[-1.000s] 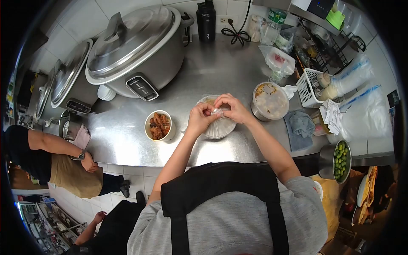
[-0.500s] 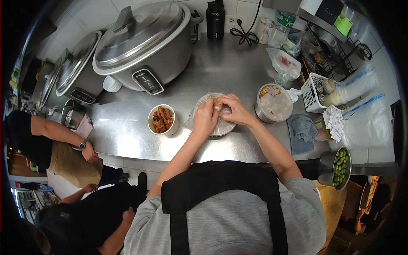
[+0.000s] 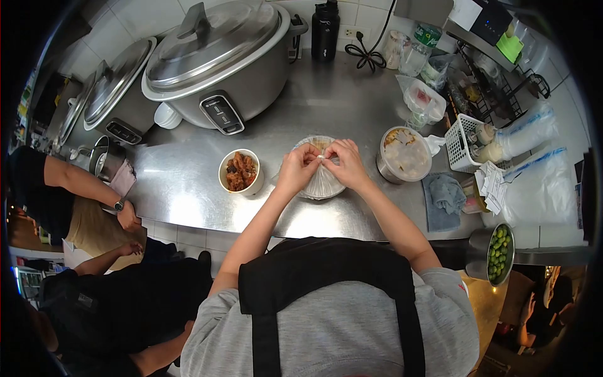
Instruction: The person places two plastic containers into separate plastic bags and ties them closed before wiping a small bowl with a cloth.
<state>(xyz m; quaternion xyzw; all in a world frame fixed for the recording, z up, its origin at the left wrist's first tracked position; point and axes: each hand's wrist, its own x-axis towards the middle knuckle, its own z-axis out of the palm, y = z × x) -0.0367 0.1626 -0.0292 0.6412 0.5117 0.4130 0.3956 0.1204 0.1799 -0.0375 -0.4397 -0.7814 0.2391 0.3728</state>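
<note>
A round container wrapped in a clear plastic bag [image 3: 325, 184] stands on the steel counter in front of me. My left hand [image 3: 299, 167] pinches the gathered top of the bag from the left. From the right, my right hand [image 3: 346, 164] pinches the same twisted plastic, and the fingertips of both hands nearly meet over the container's middle. What lies inside the wrapped container is hard to make out. To the left is an uncovered white paper bowl [image 3: 240, 171] with reddish-brown pieces of food. On the right stands a lidded round tub [image 3: 405, 155].
Large rice cookers [image 3: 217, 60] line the back left, and a black bottle [image 3: 325, 31] stands behind. At right are a white basket [image 3: 463, 143], a blue-grey cloth [image 3: 446, 193] and a metal pot of green fruit [image 3: 498, 254]. Other people stand at left, one resting a hand [image 3: 129, 217] by the counter edge.
My fingers have shifted from working loosely at the plastic to a symmetrical pinch at its gathered top. At lower left, a person in black has moved and a hand has come up.
</note>
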